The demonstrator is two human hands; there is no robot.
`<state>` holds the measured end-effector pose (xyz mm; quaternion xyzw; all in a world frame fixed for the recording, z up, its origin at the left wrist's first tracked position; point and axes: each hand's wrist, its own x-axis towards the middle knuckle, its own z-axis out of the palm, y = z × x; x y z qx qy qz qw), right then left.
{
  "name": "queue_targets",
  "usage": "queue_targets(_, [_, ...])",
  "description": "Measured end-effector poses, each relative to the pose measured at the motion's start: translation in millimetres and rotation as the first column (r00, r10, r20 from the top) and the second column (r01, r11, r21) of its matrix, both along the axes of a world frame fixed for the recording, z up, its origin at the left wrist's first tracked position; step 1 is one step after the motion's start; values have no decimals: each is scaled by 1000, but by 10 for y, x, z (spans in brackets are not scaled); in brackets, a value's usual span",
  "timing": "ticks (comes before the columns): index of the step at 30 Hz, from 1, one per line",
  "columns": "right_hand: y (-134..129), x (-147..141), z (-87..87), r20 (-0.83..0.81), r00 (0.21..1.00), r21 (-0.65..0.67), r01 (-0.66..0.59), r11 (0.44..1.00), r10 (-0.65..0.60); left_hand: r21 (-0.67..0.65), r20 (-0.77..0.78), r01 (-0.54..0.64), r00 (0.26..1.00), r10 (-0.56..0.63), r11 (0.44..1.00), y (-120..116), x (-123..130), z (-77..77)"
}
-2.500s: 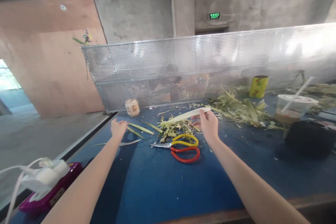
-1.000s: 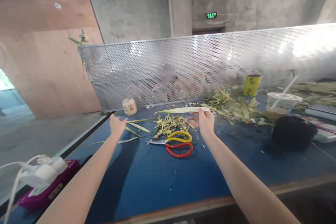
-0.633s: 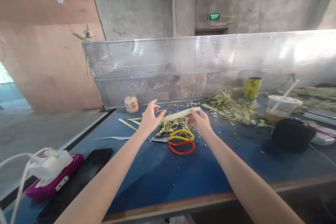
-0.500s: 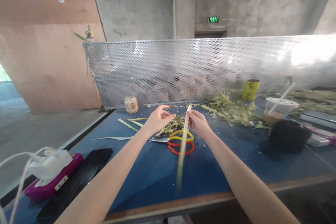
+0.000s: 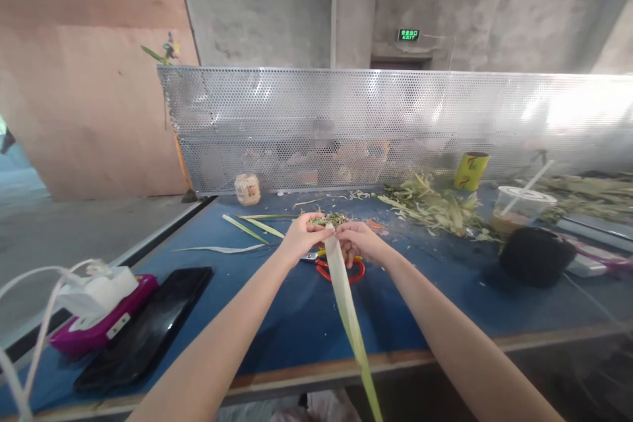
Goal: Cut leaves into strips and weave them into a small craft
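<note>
Both hands (image 5: 301, 237) (image 5: 366, 242) pinched a pale leaf strip (image 5: 343, 287), tail out of view past the table's (image 5: 297, 336) near edge, blue surface alongside, scissors (image 5: 310, 256) half-hidden.

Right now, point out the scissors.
In the head view, the scissors lie near centre on the table, partly hidden by the pale leaf strip and right hand.

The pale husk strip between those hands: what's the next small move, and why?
Probably ease the left hand and right hand slightly apart, to start a split in the husk strip. Both pinch its upper end, the rest hangs past the near edge of the table, and narrower leaf strips lie to the left.
</note>
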<state>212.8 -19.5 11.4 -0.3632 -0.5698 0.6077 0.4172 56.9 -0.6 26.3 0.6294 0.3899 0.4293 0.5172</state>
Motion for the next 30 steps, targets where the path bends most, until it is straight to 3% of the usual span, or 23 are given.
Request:
queue_targets(8, [63, -84, -90, 132, 991, 19, 1, 1000, -3, 23, -77, 3, 997, -2, 1000, -8, -176, -112])
queue_targets(12, [33, -128, -104, 162, 987, 46, 3, 999, -11, 102, -120, -4, 993, 16, 995, -29, -187, -173])
queue_targets(16, [-4, -119, -91, 219, 975, 93, -45, 995, 24, 155, -143, -19, 989, 42, 988, -59, -182, -138])
queue_targets(22, [-43, -98, -48, 231, 969, 63, -108, 992, 91, 184, -116, -61, 990, 83, 981, -35, -250, -52])
queue_targets(30, [-63, -123, -43, 237, 968, 108, -105, 989, 77, 197, -127, -36, 990, 62, 980, -61, -260, -47])
